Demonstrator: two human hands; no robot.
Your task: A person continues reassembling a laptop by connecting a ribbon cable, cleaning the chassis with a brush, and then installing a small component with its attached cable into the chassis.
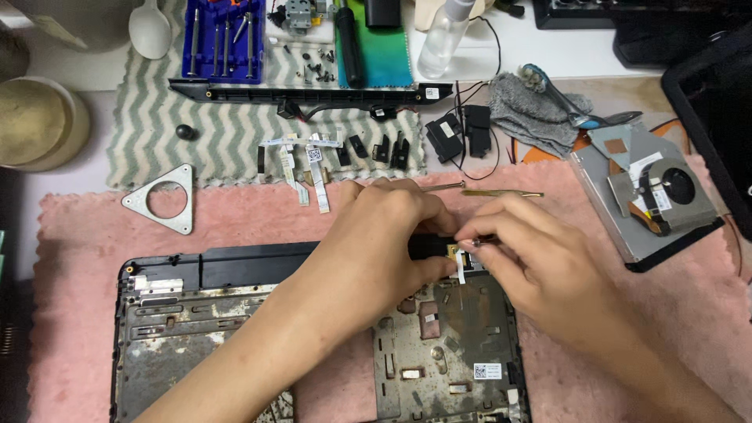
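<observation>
Both hands meet at the far edge of the opened laptop base (235, 313), which lies on the pink fluffy mat (78, 227) near the front edge of the tabletop. The left hand (376, 235) curls down over the black hinge-side bar of the chassis, its fingers pressing there and steadying a small white ribbon cable (460, 270) that stands up just beside them; how tightly it holds cannot be told, since the fingertips are hidden. The right hand (533, 258) is pinched closed on a slim dark tool (484, 240), perhaps tweezers, with its tip right at the cable's end. Done well, this step seems to call for a light, steady pinch: the cable looks thin and easy to crease, so the pull or push should run along the cable's length, not sideways, while the left hand keeps the base from shifting on the soft mat. The bare metal plate (446, 345) below the hands has sharp-looking cut-outs, so the wrists are best kept lifted. Toward the far edge, on the striped cloth (157, 133), lie spare ribbon cables (301, 157), small black brackets (376, 149) and loose screws (317, 66); the cooling fan assembly (650, 196) rests near the right edge, well apart from the work.
</observation>
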